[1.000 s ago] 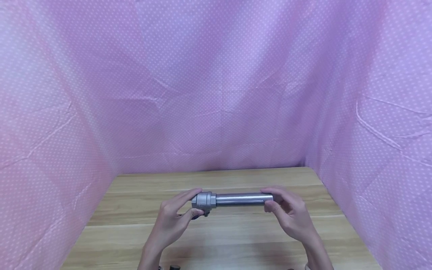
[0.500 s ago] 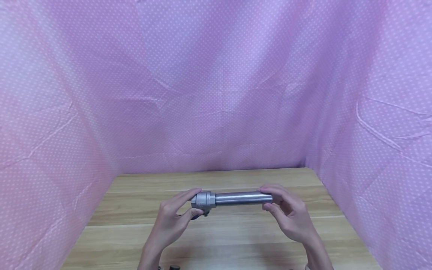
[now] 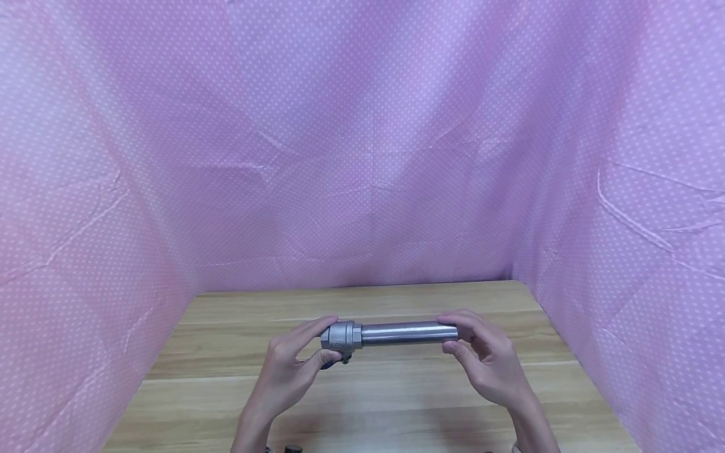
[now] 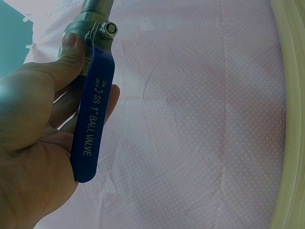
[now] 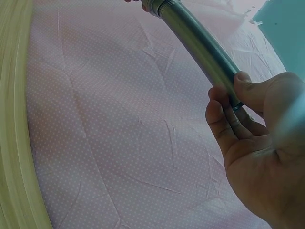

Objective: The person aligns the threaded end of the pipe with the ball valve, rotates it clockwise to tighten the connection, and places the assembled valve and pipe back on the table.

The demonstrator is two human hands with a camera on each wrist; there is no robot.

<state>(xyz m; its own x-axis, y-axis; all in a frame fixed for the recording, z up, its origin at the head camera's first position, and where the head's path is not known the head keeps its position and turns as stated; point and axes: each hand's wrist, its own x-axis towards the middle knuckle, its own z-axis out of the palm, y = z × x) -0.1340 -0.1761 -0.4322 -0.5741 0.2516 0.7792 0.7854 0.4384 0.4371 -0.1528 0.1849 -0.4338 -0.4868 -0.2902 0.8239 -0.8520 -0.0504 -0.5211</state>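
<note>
Both hands carry one assembly above the wooden table (image 3: pixel 396 390). Your left hand (image 3: pixel 289 368) curls thumb and fingers around the ball valve (image 3: pixel 342 335); your right hand (image 3: pixel 487 362) pinches the far end of the steel pipe (image 3: pixel 404 332) between thumb and fingertips. The assembly lies level, left to right, held clear of the tabletop.

Handling, as judged: solid metal, so heavy for its size and fully rigid; the smooth pipe wall looks slippery. Hold the valve body's hex flats, not the lever.

Appearance: grey stainless body; blue lever handle (image 4: pixel 93 129) lettered "SS 1" BALL VALVE", with a nut at its pivot. Pink dotted cloth (image 3: pixel 362 145) hangs behind.
</note>
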